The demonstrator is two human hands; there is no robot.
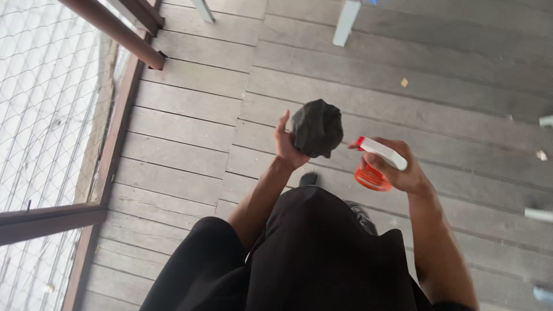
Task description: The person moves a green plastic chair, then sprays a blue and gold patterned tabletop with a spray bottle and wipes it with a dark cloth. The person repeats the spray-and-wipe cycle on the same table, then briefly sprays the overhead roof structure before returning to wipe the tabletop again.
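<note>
The fingers (pixel 284 124) of the left hand (pixel 286 147) are curled up behind a crumpled black cloth wad (pixel 317 128), holding it bunched just above the middle of the frame, thumb side raised. The right hand (pixel 397 167), right of centre, has its fingers wrapped tight around the white trigger head of an orange-bodied plastic spray bottle (pixel 374 164); the red nozzle tip points left, at the cloth, with a small gap between the two. Judging from that aim, the step in hand looks like wetting the cloth, which calls for a squeeze of the trigger with the nozzle kept on the fabric.

Most of the bottle's body is hidden behind the right hand, so how full it is cannot be told. Below the hands, black clothing fills the lower middle of the frame, and a dark shoe toe (pixel 308 178) peeks out beneath the cloth. The grey weathered wooden plank floor (pixel 190 103) spreads all around. A brown wooden railing with wire mesh (pixel 109 150) runs down the left edge, washed out by bright light. White furniture legs (pixel 345 23) are cut off at the top, and pale objects at the right edge are too cropped to identify.
</note>
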